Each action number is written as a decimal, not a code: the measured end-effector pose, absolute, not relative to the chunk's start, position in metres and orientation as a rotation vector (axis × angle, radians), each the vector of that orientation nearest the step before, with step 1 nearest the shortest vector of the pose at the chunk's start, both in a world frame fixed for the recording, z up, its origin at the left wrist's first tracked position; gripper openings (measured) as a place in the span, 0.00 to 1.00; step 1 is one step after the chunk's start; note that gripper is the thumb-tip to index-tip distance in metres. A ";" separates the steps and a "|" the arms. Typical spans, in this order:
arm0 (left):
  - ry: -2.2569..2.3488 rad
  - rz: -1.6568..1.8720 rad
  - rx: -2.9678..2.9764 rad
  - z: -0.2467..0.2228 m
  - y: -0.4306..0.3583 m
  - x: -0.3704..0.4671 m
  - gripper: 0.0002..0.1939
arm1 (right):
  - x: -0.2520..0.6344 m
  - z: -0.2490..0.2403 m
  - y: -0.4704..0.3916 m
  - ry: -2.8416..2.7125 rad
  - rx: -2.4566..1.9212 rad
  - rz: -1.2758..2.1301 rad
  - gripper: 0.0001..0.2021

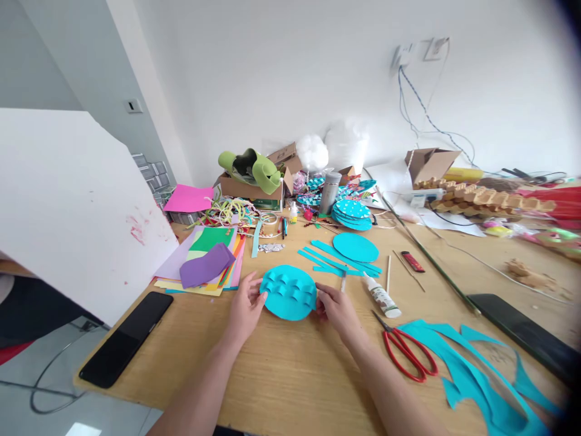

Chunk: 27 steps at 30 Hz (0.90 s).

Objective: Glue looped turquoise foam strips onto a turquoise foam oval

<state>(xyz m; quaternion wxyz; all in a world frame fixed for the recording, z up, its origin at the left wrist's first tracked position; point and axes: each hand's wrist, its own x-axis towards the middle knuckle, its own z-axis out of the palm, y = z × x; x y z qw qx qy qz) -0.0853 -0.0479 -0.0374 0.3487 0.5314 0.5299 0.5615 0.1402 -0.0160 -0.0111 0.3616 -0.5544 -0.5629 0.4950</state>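
A blue paper oval with looped strips standing up in rows across it is between my two hands, near the middle of the table. My left hand pinches its left edge, thumb on top. At the right edge my right hand closes on the same oval, some fingertips hidden beneath. A thin grey pen-like tool shows just beyond my right hand. Flat blue strips and a plain blue oval lie farther back. To the right are a white glue bottle and red-handled scissors.
Blue paper offcuts spread at the front right, near a dark phone-like slab. A black phone lies by the left edge, below stacked coloured sheets. A green stick crosses the right side. Craft supplies and boxes line the wall.
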 end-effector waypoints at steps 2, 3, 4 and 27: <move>1.308 1.440 1.367 -0.034 -0.050 -0.083 0.32 | 0.140 -0.007 -0.018 -1.374 -1.372 1.368 0.14; 1.272 1.432 1.364 -0.033 -0.052 -0.081 0.33 | 0.140 -0.004 -0.019 -1.346 -1.357 1.396 0.12; 1.233 1.422 1.360 -0.032 -0.053 -0.080 0.34 | 0.140 -0.002 -0.019 -1.327 -1.343 1.415 0.12; 1.028 1.522 1.157 -0.023 -0.053 -0.076 0.45 | 0.139 -0.004 -0.022 -1.056 -1.055 1.591 0.37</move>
